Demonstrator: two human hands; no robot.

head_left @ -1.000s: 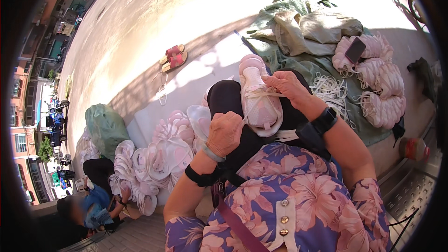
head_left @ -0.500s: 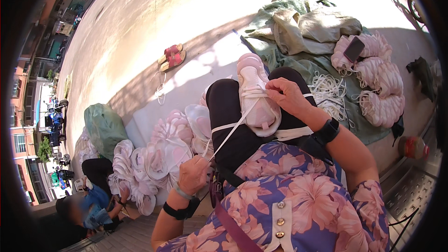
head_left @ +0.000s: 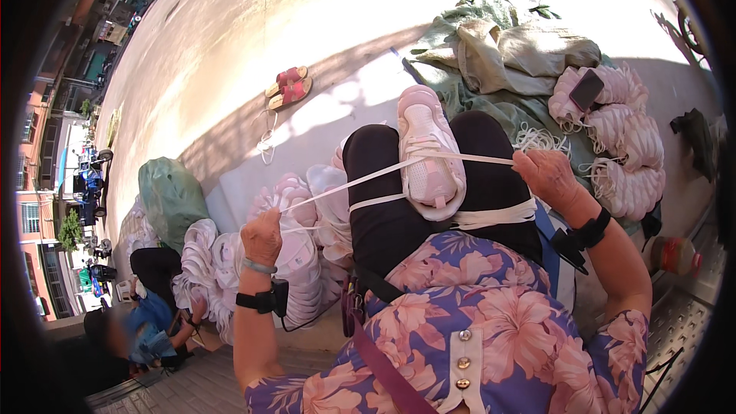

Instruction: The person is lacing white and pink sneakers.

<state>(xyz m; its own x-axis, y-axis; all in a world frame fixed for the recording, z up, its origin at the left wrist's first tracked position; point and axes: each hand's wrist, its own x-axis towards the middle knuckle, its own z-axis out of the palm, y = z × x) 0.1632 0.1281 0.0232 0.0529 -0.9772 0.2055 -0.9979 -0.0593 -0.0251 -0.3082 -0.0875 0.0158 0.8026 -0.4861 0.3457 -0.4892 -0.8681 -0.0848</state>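
Note:
A pale pink and white sneaker point(head_left: 428, 176) rests lengthwise between my thighs, its toe pointing away from me. White shoelace point(head_left: 353, 182) comes out of its lacing and is stretched taut to both sides. My left hand point(head_left: 262, 241) is closed around one end, out over the stacked shoe parts. The other end is gripped by my right hand point(head_left: 549, 178), above my right thigh. White bands point(head_left: 497, 216) wrap across my thighs under the shoe.
Stacked pink-white shoe parts point(head_left: 295, 261) lie at left, by a green sack point(head_left: 172, 201). Loose laces point(head_left: 541, 138), crumpled sacks point(head_left: 498, 46) and more bundled shoe parts point(head_left: 633, 138) with a phone point(head_left: 586, 90) sit at right. Red sandals point(head_left: 290, 90) stand ahead. Another person point(head_left: 157, 330) sits at lower left.
My hands have moved apart, the left outward and up, the right outward from the shoe. The lace, which ran slanting to my left hand, now stretches tight to both sides.

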